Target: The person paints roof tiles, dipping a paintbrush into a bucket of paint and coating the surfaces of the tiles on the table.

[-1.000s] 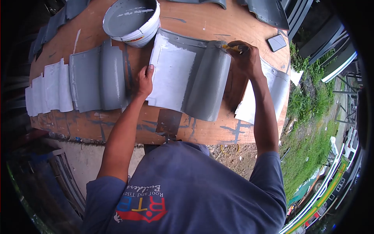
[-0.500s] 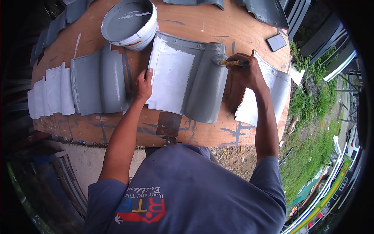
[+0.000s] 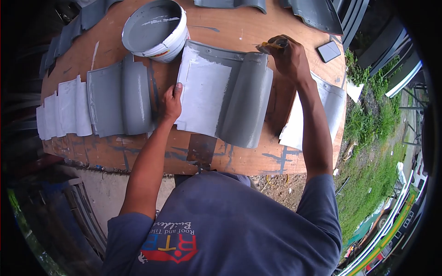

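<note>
A roof tile (image 3: 202, 89) lies in front of me, its curved right side and top edge coated grey and its flat part still white. My left hand (image 3: 172, 102) grips the tile's left edge, thumb on top. In my right hand (image 3: 289, 57) is a paintbrush (image 3: 275, 45), held above the tile's upper right corner; its bristles are partly hidden and blurred. A white bucket (image 3: 177, 45) of grey paint stands just behind the tile, toward the left.
On the wooden table (image 3: 230, 25), a grey tile (image 3: 108, 101) and several white tiles (image 3: 66, 108) lie left. Another partly white tile (image 3: 294, 122) lies right, below a phone-like dark rectangle (image 3: 328, 51). More grey tiles (image 3: 317, 14) line the far edge.
My right hand has moved up and slightly left with the paintbrush, from the tile's curved right side to its top corner. My left hand keeps its hold on the tile.
</note>
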### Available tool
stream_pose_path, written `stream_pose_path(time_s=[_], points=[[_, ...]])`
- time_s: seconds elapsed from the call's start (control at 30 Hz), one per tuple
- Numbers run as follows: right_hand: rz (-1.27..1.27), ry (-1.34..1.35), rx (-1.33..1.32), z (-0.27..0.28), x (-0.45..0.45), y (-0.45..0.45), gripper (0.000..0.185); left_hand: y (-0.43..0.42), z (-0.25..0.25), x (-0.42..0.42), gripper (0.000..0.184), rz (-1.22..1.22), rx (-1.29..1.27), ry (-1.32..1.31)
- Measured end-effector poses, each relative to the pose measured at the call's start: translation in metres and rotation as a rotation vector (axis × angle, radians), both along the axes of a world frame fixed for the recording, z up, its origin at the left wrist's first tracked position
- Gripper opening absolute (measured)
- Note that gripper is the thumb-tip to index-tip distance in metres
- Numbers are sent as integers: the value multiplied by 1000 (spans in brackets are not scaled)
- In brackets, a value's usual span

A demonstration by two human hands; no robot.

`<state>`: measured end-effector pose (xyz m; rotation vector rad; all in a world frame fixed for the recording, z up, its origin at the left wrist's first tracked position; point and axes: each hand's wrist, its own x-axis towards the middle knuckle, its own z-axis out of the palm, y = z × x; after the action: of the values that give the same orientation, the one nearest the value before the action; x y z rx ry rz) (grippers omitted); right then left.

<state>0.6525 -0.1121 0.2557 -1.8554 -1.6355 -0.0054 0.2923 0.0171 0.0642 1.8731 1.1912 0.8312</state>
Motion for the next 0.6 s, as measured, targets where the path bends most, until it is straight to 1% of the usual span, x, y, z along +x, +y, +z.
stream_pose_path(time_s=[0.03,0.07,0.13,0.17,0.2,0.27,0.3,0.33,0.4,0.43,0.47,0.53,0.57,0.6], points=[[28,57,-4,3,-6,-3,15,1,0,-1,56,-6,-13,15],[38,60,-17,0,-6,-3,15,0,-1,-1,56,-15,-29,31],[-43,-41,-85,-3,1,-8,13,-2,-3,1,55,10,-14,6],[-69,-143,-45,-8,11,-6,13,-4,-3,2,54,31,17,-22],[-62,-143,-48,-5,11,-7,13,-6,-2,1,54,37,13,-22],[-124,-67,-42,3,10,-5,14,-3,4,0,54,5,-19,-1],[-100,66,-10,5,2,-4,16,-1,3,-1,54,11,-17,5],[-100,71,-13,7,-6,2,16,-1,-1,-1,54,20,-1,0],[12,65,-149,9,-18,7,17,-4,-2,1,54,14,7,-3],[66,-57,-87,-4,-13,12,17,-4,2,1,54,-3,-23,-14],[61,-57,-90,-4,-7,13,17,-4,6,1,55,-15,-50,-27],[-21,-325,-267,6,-5,26,15,-1,3,-1,55,-3,-42,11],[-3,-343,-299,8,0,29,14,-2,1,-3,55,-18,-46,29],[4,-378,-250,14,0,33,13,-1,2,-3,56,-30,-45,40]])
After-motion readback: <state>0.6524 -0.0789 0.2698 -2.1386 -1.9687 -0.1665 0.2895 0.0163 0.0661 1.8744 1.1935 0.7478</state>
